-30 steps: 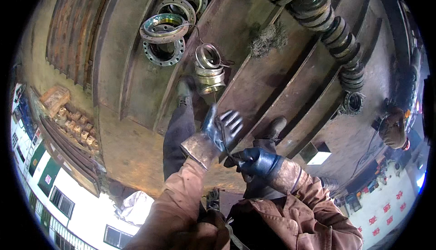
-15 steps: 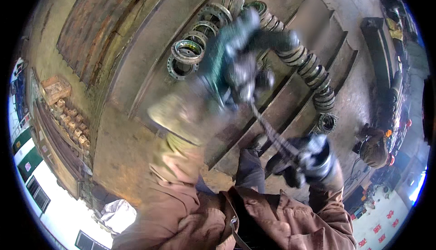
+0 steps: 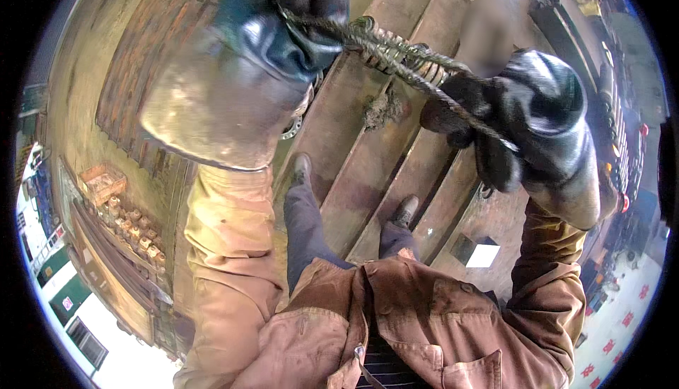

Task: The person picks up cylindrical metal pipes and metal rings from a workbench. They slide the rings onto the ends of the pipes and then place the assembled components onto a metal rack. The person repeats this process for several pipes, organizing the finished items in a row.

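Note:
Both of my hands wear dark, shiny work gloves. High at the left, my left hand [image 3: 279, 25] is closed around a dark twisted wire rope [image 3: 417, 74], its pale cuff toward me. Two strands of the rope run slanting down to the right. On that side my right hand [image 3: 541, 109] has its fingers curled on the rope, one strand crossing over the glove. Behind the rope a row of metal rings [image 3: 403, 48] shows in part. A grey, rough lump [image 3: 385, 108] lies on the steel plates below the strands.
My boots [image 3: 406, 212] stand among long ridged steel plates [image 3: 339, 177]. Rusty corrugated sheets [image 3: 152, 53] lie at the far left. Nearer are a wooden crate [image 3: 103, 182] and several small rusty parts [image 3: 134, 230]. A box with a white face [image 3: 475, 251] sits right of my feet.
Both hands have come up higher in view and spread farther apart. The rope now stretches between them in two strands. My view has shifted, and the rings are mostly covered.

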`<state>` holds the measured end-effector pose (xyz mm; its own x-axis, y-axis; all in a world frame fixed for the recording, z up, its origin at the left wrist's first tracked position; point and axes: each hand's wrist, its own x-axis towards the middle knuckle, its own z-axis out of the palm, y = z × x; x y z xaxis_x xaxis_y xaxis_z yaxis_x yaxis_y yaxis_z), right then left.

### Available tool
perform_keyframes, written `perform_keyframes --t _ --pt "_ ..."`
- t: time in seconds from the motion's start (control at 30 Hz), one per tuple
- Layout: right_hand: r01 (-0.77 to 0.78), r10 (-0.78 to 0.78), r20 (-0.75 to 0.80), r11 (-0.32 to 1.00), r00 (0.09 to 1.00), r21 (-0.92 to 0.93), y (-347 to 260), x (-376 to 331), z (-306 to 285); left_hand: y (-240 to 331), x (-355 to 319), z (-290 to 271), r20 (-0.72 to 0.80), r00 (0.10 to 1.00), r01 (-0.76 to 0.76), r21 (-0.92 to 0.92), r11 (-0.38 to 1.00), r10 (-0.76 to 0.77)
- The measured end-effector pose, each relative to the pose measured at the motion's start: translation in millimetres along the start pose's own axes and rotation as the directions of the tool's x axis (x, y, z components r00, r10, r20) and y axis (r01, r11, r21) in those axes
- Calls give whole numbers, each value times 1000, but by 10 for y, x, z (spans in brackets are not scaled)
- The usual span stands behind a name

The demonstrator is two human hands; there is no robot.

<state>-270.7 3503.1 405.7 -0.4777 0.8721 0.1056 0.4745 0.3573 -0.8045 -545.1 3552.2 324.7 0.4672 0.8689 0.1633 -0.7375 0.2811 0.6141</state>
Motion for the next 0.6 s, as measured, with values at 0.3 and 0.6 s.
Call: perform_keyframes --t 0.3,0.6 --pt "-204 255 -186 946 949 254 117 -1181 -335 -957 436 354 220 965 187 -210 960 -140" --pt "-607 689 -24 654 724 452 613 -2130 -73 -2093 262 345 -328 743 268 -653 709 -583"
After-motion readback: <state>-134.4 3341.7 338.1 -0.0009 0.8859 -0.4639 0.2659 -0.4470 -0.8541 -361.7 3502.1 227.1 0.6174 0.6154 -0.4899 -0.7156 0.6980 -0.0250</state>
